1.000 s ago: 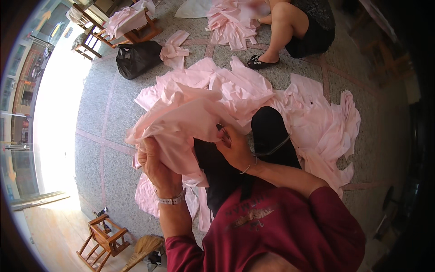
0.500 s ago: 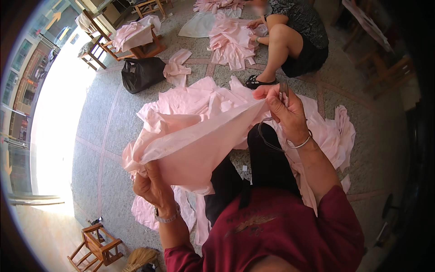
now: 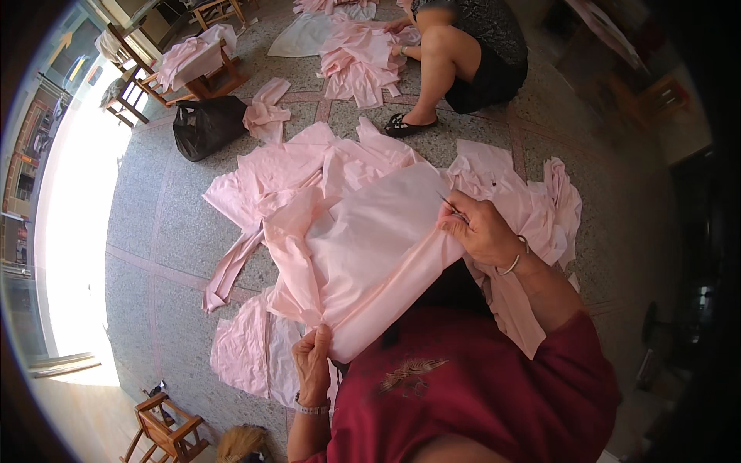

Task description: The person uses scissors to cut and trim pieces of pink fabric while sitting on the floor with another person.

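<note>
L hand (image 3: 312, 361) n R hand (image 3: 482, 234) both pinched tight on thin pale-pink cloth (image 3: 378, 224); hold edge taut b/w grips, slim dark tool (image 3: 450, 203) clear imo.

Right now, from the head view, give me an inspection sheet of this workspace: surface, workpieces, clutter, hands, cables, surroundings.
Surface: speckled grey floor, crossed by pinkish strips.
Workpieces: pale pink cloth, raised and spread; more pink garments lie heaped beyond it.
Clutter: black bag, upper left; small wooden chair and straw broom, lower left.
Hands: left hand pinches the cloth's lower-left part; right hand grips its right side, a thin dark tip showing there, kind unclear.
Cables: nothing seen.
Surroundings: co-worker crouched at another pink heap; bright opening at left.
</note>
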Motion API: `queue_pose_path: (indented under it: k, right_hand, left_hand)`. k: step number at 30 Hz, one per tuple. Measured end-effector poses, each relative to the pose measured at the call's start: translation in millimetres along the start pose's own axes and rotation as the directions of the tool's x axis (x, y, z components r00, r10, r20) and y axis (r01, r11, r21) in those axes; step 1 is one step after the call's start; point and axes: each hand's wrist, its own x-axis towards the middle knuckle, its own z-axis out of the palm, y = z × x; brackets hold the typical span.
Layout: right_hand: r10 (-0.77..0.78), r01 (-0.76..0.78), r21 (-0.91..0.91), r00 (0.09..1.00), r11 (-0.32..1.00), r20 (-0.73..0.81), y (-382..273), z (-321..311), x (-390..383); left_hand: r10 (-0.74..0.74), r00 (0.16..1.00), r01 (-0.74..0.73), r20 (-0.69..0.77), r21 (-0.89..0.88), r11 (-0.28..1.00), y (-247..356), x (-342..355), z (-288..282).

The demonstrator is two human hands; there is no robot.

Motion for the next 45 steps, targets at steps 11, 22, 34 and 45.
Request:
queue_pose_path:
  k: [11,22,34,45]
  right_hand:
    - [0.133,-0.15,0.104,0.979,0.983,0.153,32.6,19.5,-27.5]
    - [0.222,-0.26,0.181,0.953,0.949,0.205,51.2,7.1,-26.0]
    - [0.355,-0.382,0.298,0.924,0.875,0.141,67.1,9.4,-27.2]
    - [0.239,-0.229,0.207,0.971,0.951,-0.023,72.3,6.5,-30.8]
  left_hand:
    - [0.561,0.755,-0.656,0.34,0.413,0.632,92.4,49.9,54.6]
    - [0.091,0.757,-0.088,0.647,-0.037,0.995,61.6,89.2,149.2]
    - [-0.133,0.796,0.284,0.591,-0.171,0.943,53.9,88.6,162.7]
    - [-0.173,0.781,0.346,0.6,-0.186,0.92,57.8,90.2,162.9]
